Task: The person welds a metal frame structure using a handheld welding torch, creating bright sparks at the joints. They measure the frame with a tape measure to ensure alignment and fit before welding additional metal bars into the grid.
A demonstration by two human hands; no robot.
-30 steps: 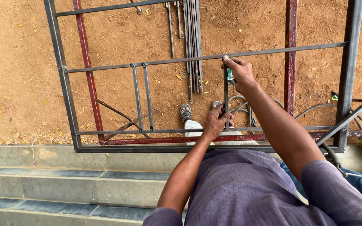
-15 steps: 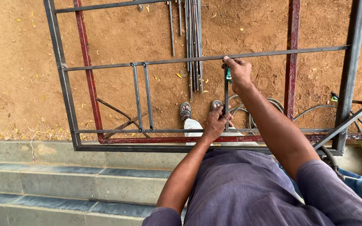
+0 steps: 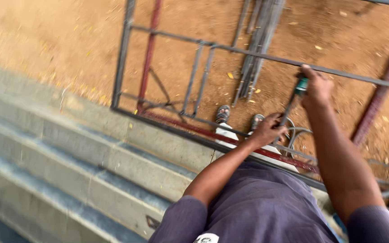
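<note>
Item: metal grille frame [image 3: 123,58], grey bars welded into a rectangle, standing at the edge of concrete steps [image 3: 68,153]; it runs from upper centre to lower right of the picture.

Change noted: the view has swung. Half a second ago the frame sat square and level across the picture; now it slants, blurred, with the steps filling the left half. The hands and the upright bar between them have kept their relation to the frame, so the shift reads as head movement, not a move of the work.

Right hand [image 3: 317,87]: closed at the top of the thin vertical bar [image 3: 289,110], where it meets the upper cross bar [image 3: 257,55], right of centre. A small green part [image 3: 300,84] shows in the fist; its kind cannot be told.

Left hand [image 3: 266,130]: fingers wrapped round the lower stretch of the same bar, centre right, just above the frame's bottom rail.

Judgement: the bar seems held in place against the frame, both grips unchanged.

Also present: reddish painted bar [image 3: 149,54], loose bundle of steel rods [image 3: 257,40] on the dirt at top centre, sandalled feet [image 3: 223,113] below the frame, curled scroll pieces [image 3: 293,135].
</note>
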